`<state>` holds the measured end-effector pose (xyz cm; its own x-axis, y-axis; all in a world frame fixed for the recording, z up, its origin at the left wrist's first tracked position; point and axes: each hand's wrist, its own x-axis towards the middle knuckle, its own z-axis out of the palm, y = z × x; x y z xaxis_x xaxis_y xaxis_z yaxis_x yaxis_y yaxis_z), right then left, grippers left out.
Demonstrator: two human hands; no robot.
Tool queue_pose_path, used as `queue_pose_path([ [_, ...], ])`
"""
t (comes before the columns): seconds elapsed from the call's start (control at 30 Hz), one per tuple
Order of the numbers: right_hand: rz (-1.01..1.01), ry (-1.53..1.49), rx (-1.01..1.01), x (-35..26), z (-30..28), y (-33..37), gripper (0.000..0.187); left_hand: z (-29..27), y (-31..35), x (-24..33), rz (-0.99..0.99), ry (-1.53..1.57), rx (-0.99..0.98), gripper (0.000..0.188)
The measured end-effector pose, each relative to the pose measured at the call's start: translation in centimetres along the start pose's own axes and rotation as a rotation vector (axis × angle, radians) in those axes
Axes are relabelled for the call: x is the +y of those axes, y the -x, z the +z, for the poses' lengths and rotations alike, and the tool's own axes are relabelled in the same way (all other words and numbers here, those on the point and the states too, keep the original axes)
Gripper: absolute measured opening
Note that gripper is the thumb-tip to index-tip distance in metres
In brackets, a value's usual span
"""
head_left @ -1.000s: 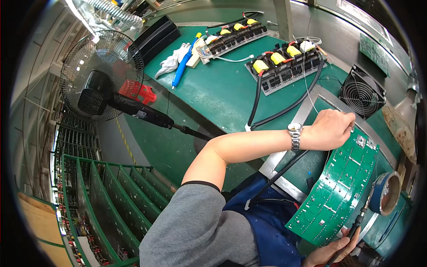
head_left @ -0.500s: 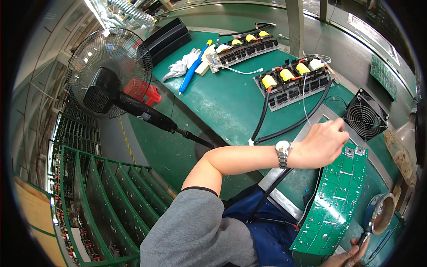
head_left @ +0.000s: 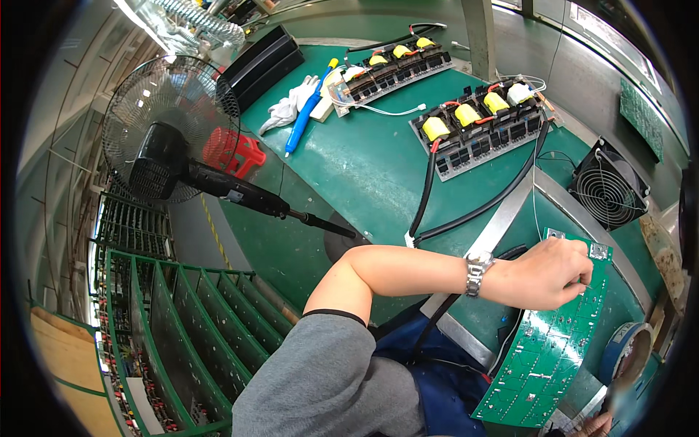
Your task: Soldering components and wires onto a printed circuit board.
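My left hand (head_left: 555, 275) is closed in a pinch over the upper part of a long green circuit board (head_left: 542, 368). A thin wire (head_left: 536, 200) runs down from above to this hand; its end is hidden by the fingers. A metal-strap watch sits on my left wrist. At the lower right edge, my right hand (head_left: 598, 424) is partly cut off by the frame. Its fingers are wrapped round a slim tool (head_left: 619, 399), smeared by motion, its kind unclear. Just above that tool stands a round blue tin (head_left: 615, 357) with a brownish inside.
Two assemblies (head_left: 477, 131) with yellow-wrapped coils and black cables lie on the green bench (head_left: 364, 171). A small black fan (head_left: 608, 189) stands at right. White gloves (head_left: 291, 105) and a blue pen-like tool (head_left: 302, 124) lie far left. A pedestal fan (head_left: 164, 156) and green racks (head_left: 167, 342) stand left.
My left hand has moved down and slightly right, onto the board's upper part. The right hand has shifted slightly lower and right, its tool now blurred. The view has shifted a little.
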<state>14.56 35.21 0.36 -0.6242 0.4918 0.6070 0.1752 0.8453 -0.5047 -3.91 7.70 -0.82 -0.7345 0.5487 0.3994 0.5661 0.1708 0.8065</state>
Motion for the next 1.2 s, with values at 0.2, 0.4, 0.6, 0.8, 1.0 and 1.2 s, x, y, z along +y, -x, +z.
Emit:
queue_pose_path([
  [0.2,0.069,0.171,0.042,0.0,-2.5,-0.1,0.019,0.5,1.3,0.2,0.11,-0.469,-0.026,0.009],
  [0.4,0.289,-0.057,0.12,-4.1,-0.7,-0.4,0.03,-1.0,1.0,0.8,0.036,-0.412,0.013,0.016],
  [0.6,-0.028,-0.168,-0.142,-7.0,-0.4,-2.5,0.028,0.0,0.2,0.7,0.035,-0.366,0.06,0.015],
  [0.8,-0.115,-0.214,-0.33,-8.5,2.2,-5.3,0.016,0.9,-0.3,0.1,0.008,-0.318,0.117,0.024],
  [1.0,-0.208,-0.171,-0.441,-9.1,3.6,-6.4,0.013,1.1,-0.4,-0.7,0.094,-0.409,0.11,0.027],
  [1.2,-0.391,-0.154,-0.438,-9.5,4.7,-6.6,0.021,1.5,-0.5,-1.1,0.121,-0.369,0.084,0.025],
])
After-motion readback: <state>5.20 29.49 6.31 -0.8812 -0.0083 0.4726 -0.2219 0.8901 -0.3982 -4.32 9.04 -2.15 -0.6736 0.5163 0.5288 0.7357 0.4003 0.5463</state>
